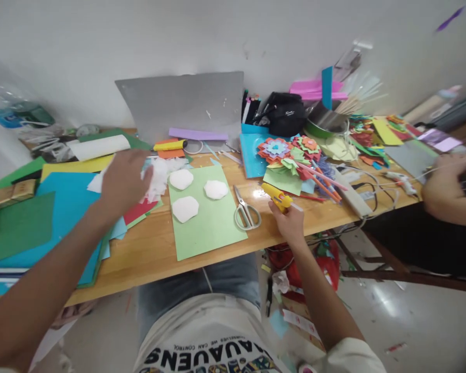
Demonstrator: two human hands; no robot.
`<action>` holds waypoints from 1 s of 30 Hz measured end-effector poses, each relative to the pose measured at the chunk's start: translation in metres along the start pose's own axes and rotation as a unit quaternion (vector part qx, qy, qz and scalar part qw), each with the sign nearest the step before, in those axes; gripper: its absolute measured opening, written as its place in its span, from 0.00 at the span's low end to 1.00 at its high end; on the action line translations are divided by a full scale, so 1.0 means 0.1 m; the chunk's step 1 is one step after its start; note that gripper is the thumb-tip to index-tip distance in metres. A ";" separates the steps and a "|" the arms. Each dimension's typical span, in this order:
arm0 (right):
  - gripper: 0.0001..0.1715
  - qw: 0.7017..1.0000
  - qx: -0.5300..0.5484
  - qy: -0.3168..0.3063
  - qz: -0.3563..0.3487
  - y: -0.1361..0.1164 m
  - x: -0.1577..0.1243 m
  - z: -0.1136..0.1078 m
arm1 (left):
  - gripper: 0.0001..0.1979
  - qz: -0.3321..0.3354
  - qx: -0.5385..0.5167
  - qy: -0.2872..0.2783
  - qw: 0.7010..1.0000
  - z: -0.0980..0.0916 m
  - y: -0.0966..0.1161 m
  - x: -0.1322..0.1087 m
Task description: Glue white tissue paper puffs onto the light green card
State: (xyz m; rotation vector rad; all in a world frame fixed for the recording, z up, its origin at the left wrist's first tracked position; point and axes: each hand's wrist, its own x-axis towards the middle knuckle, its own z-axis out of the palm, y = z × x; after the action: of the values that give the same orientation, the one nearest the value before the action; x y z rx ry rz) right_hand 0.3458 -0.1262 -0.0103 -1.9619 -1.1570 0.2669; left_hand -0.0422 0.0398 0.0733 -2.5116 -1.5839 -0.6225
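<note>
My right hand (289, 223) is wrapped round a yellow hot glue gun (276, 196) above the table's front edge. Blurred by motion, my left hand (125, 178) is over a pile of white paper scraps (159, 178); whether its fingers hold anything is unclear. Between the hands lies a light green sheet of paper (207, 228). On it rest three white paper cut-outs, one at upper left (181, 179), one at lower left (185, 209) and one at right (216, 189). Scissors (247, 212) with pale handles lie at the sheet's right edge, partly open.
Blue and green paper sheets (73, 207) are stacked at left. A yellow utility knife (171, 146) lies behind the green sheet. Layered paper flowers (275, 150), a power strip (353, 194) and cables are at right. Another person's arm (448, 181) rests near a white glue gun (402, 182).
</note>
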 end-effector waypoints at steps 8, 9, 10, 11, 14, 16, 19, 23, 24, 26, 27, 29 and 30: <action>0.26 0.982 0.182 -0.019 0.038 -0.19 -0.25 -0.22 | 0.20 0.299 -0.088 -0.146 0.939 0.44 1.28 -1.25; 0.24 0.978 0.203 -0.044 0.034 -0.22 -0.31 -0.21 | 0.21 0.290 -0.077 -0.152 0.942 0.50 1.31 -1.29; 0.23 0.970 0.231 -0.071 0.028 -0.24 -0.37 -0.18 | 0.22 0.277 -0.067 -0.156 0.946 0.56 1.32 -1.31; 0.22 0.960 0.260 -0.102 0.023 -0.26 -0.42 -0.15 | 0.23 0.265 -0.060 -0.158 0.949 0.61 1.31 -1.32; 0.20 0.928 0.312 -0.202 0.009 -0.30 -0.51 -0.04 | 0.24 0.255 -0.055 -0.155 0.953 0.72 1.22 -1.34; 0.21 0.919 0.310 -0.244 -0.004 -0.30 -0.51 0.00 | 0.23 0.260 -0.056 -0.153 0.952 0.74 1.14 -1.36; 0.21 0.928 0.276 -0.249 -0.018 -0.25 -0.45 0.00 | 0.24 0.266 -0.059 -0.155 0.950 0.73 1.06 -1.38; 0.21 0.944 0.235 -0.229 -0.017 -0.16 -0.40 -0.04 | 0.24 0.264 -0.062 -0.161 0.949 0.69 1.01 -1.37; 0.21 0.945 0.230 -0.231 -0.016 -0.15 -0.40 -0.05 | 0.24 0.261 -0.063 -0.163 0.949 0.69 1.00 -1.37; 0.21 0.945 0.220 -0.239 -0.018 -0.14 -0.42 -0.06 | 0.23 0.259 -0.066 -0.166 0.949 0.67 1.01 -1.38; 0.21 0.946 0.217 -0.241 -0.022 -0.14 -0.44 -0.06 | 0.23 0.255 -0.066 -0.163 0.951 0.65 1.03 -1.39; 0.20 0.947 0.218 -0.233 -0.026 -0.15 -0.48 -0.05 | 0.23 0.245 -0.064 -0.152 0.955 0.61 1.11 -1.39; 0.20 0.949 0.220 -0.223 -0.025 -0.16 -0.49 -0.05 | 0.24 0.241 -0.064 -0.143 0.958 0.59 1.18 -1.38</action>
State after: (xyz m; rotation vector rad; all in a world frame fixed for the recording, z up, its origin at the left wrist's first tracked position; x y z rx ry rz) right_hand 0.3109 -0.1647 -0.0061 -1.5093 -1.2902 0.8990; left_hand 0.0271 -0.1112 -0.0203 -3.0367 -0.9403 -0.3129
